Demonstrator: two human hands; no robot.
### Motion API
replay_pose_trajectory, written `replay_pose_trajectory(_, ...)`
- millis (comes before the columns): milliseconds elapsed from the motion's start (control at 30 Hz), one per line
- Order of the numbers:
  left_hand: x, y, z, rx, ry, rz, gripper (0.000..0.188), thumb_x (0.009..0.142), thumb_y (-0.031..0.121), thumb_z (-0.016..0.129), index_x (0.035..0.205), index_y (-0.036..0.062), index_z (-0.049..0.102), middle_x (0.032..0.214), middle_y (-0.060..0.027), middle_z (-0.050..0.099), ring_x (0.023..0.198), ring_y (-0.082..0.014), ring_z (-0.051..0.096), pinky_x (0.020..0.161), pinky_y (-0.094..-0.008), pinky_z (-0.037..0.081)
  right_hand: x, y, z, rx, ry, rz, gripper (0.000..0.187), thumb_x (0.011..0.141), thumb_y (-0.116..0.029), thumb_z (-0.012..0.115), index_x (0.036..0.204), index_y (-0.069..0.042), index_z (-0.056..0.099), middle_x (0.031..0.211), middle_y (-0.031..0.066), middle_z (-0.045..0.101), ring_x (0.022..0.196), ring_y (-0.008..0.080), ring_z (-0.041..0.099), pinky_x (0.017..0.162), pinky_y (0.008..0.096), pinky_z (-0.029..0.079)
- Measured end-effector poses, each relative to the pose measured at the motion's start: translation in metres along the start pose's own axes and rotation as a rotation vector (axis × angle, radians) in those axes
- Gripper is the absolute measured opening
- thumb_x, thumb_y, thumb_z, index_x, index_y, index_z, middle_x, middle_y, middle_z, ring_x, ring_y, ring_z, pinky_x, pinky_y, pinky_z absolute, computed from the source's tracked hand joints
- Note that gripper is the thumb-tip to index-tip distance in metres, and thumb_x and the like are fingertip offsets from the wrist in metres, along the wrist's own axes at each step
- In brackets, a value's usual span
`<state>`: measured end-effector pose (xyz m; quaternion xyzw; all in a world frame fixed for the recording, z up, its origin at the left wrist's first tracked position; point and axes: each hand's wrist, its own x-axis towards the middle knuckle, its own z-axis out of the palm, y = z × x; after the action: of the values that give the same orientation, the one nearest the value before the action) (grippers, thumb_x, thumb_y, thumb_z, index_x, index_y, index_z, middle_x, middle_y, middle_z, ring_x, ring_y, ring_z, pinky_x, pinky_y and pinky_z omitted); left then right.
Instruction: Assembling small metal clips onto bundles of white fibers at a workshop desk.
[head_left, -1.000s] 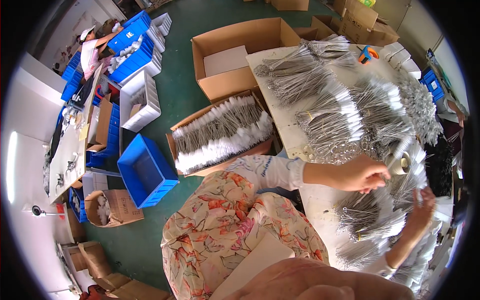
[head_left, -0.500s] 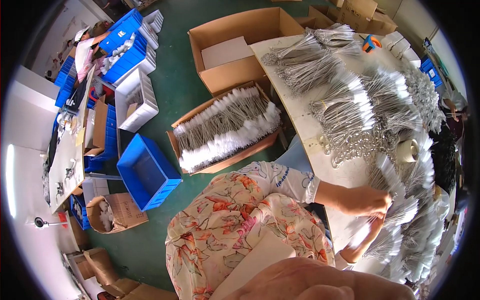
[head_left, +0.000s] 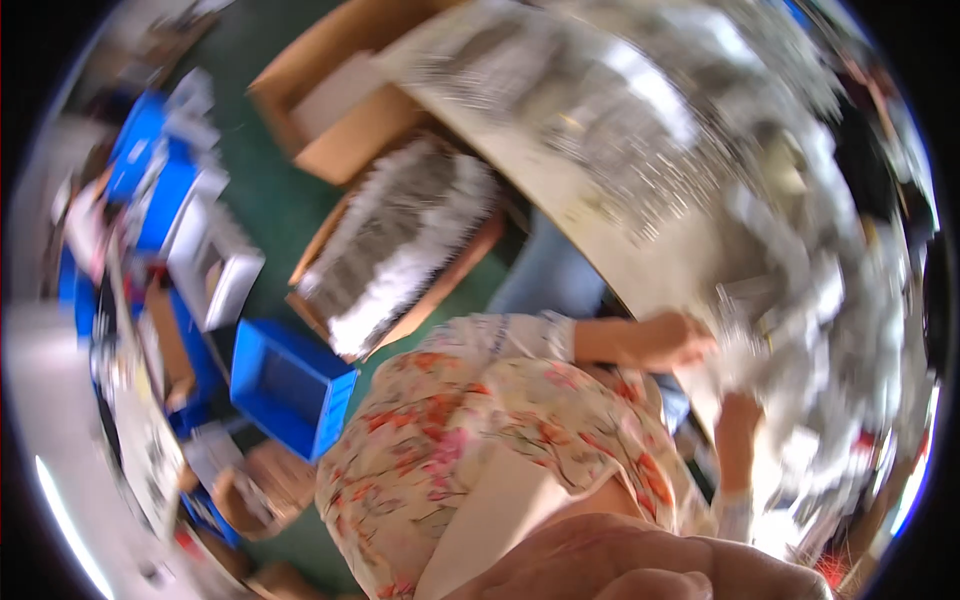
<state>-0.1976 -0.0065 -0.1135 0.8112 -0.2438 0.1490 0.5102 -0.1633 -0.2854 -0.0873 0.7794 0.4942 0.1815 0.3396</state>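
Observation:
My left hand (head_left: pixel 675 340) is over the near edge of the worktable (head_left: pixel 560 185), its fingers curled together. What it holds, if anything, is lost in the blur. My right hand (head_left: pixel 740 412) is just to the right and nearer to me, close to a pale, smeared cluster of wire brushes (head_left: pixel 738 345). Its fingers are too blurred to read. More thin wire brushes with white bristle ends (head_left: pixel 650 90) lie in bundles across the table.
Left of the table stands a carton (head_left: pixel 400 240) packed with wire brushes. Behind it is a larger open cardboard box (head_left: pixel 350 130). A blue plastic bin (head_left: pixel 290 390) sits on the green floor. A cream spool (head_left: pixel 782 165) stands among the bundles.
The whole view has swung and blurred. My hands, close together before at a brush bundle, are now apart, the left one drawn back toward the table's edge.

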Motion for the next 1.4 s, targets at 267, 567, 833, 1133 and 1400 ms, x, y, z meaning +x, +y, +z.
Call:
replay_pose_trajectory(267,-0.001,0.011,-0.028,-0.157,0.021,0.089,0.019,0.076,0.010,0.068,0.091,0.0032,0.059,0.080,-0.0082,0.060,0.069,-0.0227,0.060,0.059,-0.0329,0.048,0.104,0.018,-0.070,2.143,-0.497,0.407,0.014,0.087,-0.013,0.055,0.084,-0.001,0.062,0.066,0.0012,0.058,0.060,0.0086,0.053,0.056,0.0244,0.044)
replay_pose_trajectory(567,0.064,-0.050,-0.096,0.556,-0.008,-0.011,0.012,0.073,0.009,0.066,0.084,0.0094,0.060,0.067,-0.0062,0.060,0.062,-0.0237,0.058,0.060,-0.0352,0.046,0.076,0.025,-0.048,1.227,-0.156,0.438,0.012,0.083,-0.014,0.056,0.082,-0.004,0.063,0.076,0.0085,0.061,0.062,0.0245,0.060,0.056,0.0355,0.046)
replay_pose_trajectory(833,0.096,-0.103,-0.105,0.889,-0.166,0.059,0.012,0.073,0.015,0.068,0.079,0.0075,0.060,0.078,-0.0021,0.063,0.066,-0.0227,0.055,0.062,-0.0347,0.040,0.101,0.006,-0.049,1.561,0.171,0.626,0.007,0.081,-0.008,0.059,0.082,-0.003,0.064,0.071,0.0104,0.062,0.060,0.0225,0.061,0.054,0.0323,0.047)
replay_pose_trajectory(1133,0.072,-0.028,-0.102,-0.543,0.079,-0.556,0.017,0.088,0.020,0.057,0.094,0.0039,0.058,0.080,-0.0021,0.058,0.073,-0.0097,0.049,0.069,-0.0252,0.043,0.140,0.041,-0.070,2.112,0.362,0.739,0.013,0.085,-0.010,0.058,0.091,-0.001,0.065,0.086,0.0066,0.060,0.055,0.0086,0.053,0.051,0.0238,0.043)
replay_pose_trajectory(1400,0.062,0.013,-0.080,-0.935,0.211,-0.458,0.018,0.091,0.018,0.052,0.099,0.0008,0.053,0.089,-0.0059,0.059,0.073,-0.0104,0.053,0.067,-0.0246,0.047,0.158,0.031,-0.094,2.077,0.602,0.558,0.008,0.081,-0.005,0.063,0.087,-0.001,0.065,0.091,0.0087,0.062,0.078,0.0187,0.062,0.067,0.0265,0.050)
